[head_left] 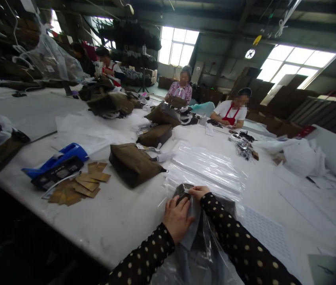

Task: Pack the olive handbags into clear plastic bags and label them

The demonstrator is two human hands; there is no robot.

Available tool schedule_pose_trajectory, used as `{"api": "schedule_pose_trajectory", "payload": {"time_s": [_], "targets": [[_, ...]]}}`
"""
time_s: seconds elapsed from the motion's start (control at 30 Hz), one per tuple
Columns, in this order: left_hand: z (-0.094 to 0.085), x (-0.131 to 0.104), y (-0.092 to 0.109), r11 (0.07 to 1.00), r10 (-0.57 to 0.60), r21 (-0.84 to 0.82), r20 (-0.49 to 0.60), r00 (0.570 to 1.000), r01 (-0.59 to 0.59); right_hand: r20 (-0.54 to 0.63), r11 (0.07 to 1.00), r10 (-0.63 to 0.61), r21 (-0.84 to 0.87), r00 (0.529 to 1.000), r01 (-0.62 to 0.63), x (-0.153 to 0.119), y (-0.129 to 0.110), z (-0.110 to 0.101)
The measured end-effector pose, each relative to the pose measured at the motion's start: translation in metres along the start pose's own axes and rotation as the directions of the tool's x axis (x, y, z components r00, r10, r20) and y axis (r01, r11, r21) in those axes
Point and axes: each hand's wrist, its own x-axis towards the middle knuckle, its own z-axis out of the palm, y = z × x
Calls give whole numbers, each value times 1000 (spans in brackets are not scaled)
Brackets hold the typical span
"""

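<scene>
In front of me a dark brown fabric bag [182,191] lies inside a clear plastic bag [206,253] on the white table. My left hand [178,217] rests on it, fingers stretched out and slightly apart. On the far end of the package, my right hand [199,192] is closed in a pinch on the plastic, where a small whitish piece shows at the fingertips. Both forearms cover part of the package. Just beyond, a stack of flat clear plastic bags [209,158] lies on the table. To the left sits another brown fabric bag [138,163].
Brown cards [86,184] lie beside a blue tape dispenser [58,160] at the left. More brown bags [156,135] stand farther back. A printed sheet [267,229] lies right of my arm. Several people work across the white table [120,213], one in a red apron [230,114].
</scene>
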Motion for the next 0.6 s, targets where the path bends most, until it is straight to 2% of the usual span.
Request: {"api": "schedule_pose_trajectory", "payload": {"time_s": [0.2, 0.4, 0.5, 0.6], "targets": [[-3, 3, -6, 998, 57, -5, 1, 998, -57, -45, 975, 67, -210, 997, -75, 10, 5, 4], [-7, 18, -18, 994, 105, 17, -29, 994, -105, -22, 921, 85, -379, 996, -87, 15, -1, 4], [-6, 27, -25, 990, 133, 40, 10, 991, -133, 0, 880, 51, -473, 999, -44, 15, -7, 1], [-3, 34, -29, 989, 136, 47, 43, 990, -138, 6, 796, -50, -604, 999, 44, 6, -13, -1]]}}
